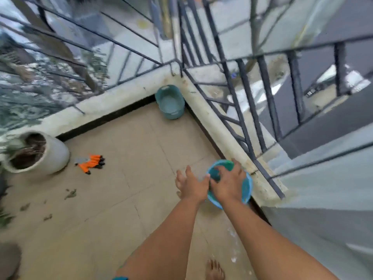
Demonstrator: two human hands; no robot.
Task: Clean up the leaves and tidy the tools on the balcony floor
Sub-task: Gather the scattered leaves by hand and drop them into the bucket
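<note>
A small blue bowl sits on the tiled floor by the right parapet, with green matter inside. My right hand reaches down into it, fingers spread over the contents. My left hand hovers just left of the bowl with straight fingers, holding nothing. Orange and black gloves lie on the floor beside a white plant pot. Several dark leaf scraps are scattered on the tiles at the left. The frame is blurred.
A teal tub stands in the far corner against the low concrete parapet with its black metal railing. My bare foot shows at the bottom edge. A dark object sits at the lower left.
</note>
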